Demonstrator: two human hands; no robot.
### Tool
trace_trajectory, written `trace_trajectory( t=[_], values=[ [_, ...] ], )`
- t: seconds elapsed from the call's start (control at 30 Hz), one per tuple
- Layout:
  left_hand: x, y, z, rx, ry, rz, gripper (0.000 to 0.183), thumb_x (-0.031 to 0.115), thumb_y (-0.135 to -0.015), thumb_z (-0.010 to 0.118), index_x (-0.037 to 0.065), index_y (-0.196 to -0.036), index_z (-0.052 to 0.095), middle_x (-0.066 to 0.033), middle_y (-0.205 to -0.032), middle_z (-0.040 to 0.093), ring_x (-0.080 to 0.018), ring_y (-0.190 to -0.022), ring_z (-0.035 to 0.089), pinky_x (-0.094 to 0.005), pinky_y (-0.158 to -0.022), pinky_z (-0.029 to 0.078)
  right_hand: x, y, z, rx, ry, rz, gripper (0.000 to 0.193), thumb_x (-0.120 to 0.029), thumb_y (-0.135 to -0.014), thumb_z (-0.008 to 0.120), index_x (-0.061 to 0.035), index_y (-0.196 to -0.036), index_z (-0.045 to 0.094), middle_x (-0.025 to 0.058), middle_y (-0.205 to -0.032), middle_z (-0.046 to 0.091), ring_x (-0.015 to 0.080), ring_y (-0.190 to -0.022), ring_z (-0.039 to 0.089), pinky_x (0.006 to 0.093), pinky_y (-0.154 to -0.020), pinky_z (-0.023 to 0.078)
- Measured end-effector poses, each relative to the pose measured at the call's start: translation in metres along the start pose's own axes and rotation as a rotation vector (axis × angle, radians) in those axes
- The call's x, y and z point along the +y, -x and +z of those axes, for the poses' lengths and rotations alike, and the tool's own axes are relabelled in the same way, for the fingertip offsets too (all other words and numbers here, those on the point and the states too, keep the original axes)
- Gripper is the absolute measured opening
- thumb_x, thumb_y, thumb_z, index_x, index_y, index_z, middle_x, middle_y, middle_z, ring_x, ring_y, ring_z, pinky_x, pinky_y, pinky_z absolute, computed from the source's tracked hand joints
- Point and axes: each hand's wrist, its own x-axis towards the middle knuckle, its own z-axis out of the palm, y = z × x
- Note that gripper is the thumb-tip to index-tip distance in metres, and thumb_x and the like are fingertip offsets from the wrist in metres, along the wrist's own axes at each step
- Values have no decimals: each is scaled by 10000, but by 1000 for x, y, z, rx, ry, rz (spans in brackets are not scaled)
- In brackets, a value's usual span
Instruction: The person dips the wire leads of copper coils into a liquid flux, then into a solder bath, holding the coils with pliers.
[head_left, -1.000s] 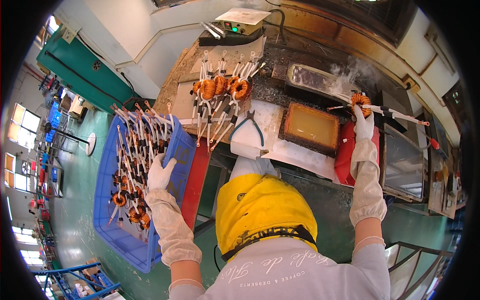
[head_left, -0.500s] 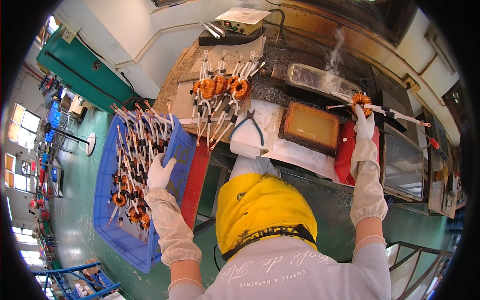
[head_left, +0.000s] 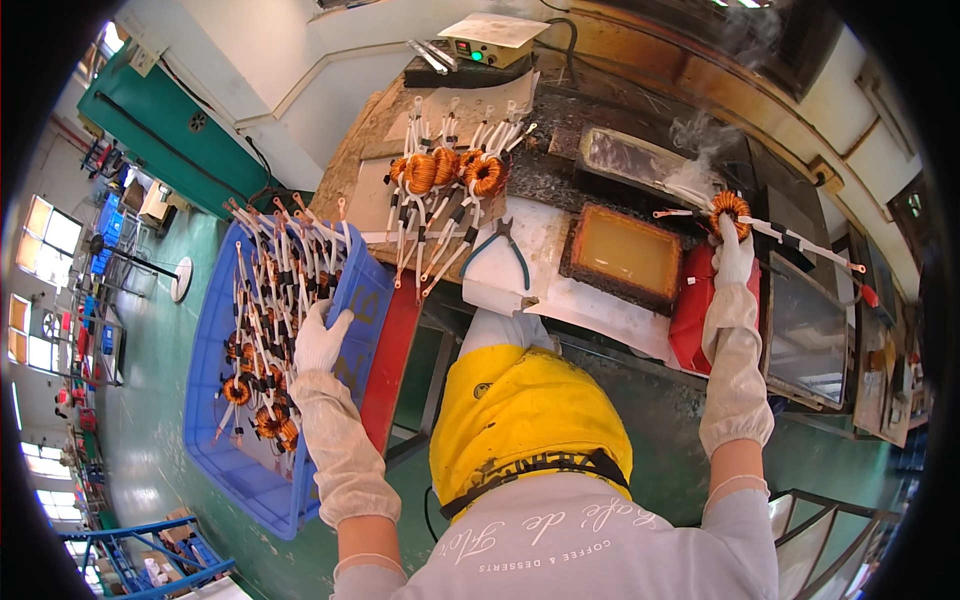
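White gloves cover both my hands. My right hand (head_left: 735, 255) grips an orange copper-wound ring coil (head_left: 729, 208) from below, at the right of the bench. Its white-sleeved leads stick out both ways. Those on the left reach the right end of a narrow metal bath (head_left: 635, 160) with a silvery surface, where smoke rises and blurs their tips. On the left, my left hand (head_left: 320, 340) rests on the rim of a blue crate (head_left: 205, 420), fingers over the inner side and thumb spread apart. Several similar coils with white leads fill the crate.
A tray of yellowish liquid (head_left: 625, 250) stands before the bath, beside a red box (head_left: 690, 325). Blue-handled pliers (head_left: 500, 255) lie on white paper, and several coils (head_left: 445, 172) on cardboard. At the back is a control box (head_left: 490, 48). A red ledge (head_left: 392, 375) borders the crate.
The view has shifted slightly. Smoke by the bath has spread wider, and a green light now shows on the control box. Both hands keep nearly the same places.
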Motion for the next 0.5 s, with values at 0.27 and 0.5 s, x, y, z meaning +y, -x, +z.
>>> trace_trajectory(
  t=[0.27,0.5],
  values=[
    [1,0,0,-14,1,-9,624,437,-775,640,51,-1259,563,-186,-1079,668,-305,-987,655,-377,-873,484,-2,1,-2,-12,-37,22,296,-307,-844,709,-101,-1010,575,17,-602,543,30,-366,329,205,-333,210],
    [3,0,0,-16,-3,-17,548,358,-804,657,18,-1226,570,-145,-1063,669,-228,-964,648,-329,-858,478,-1,0,-5,-2,-90,21,314,-312,-846,706,-90,-1017,562,27,-607,547,30,-363,326,209,-333,202]
  ],
)
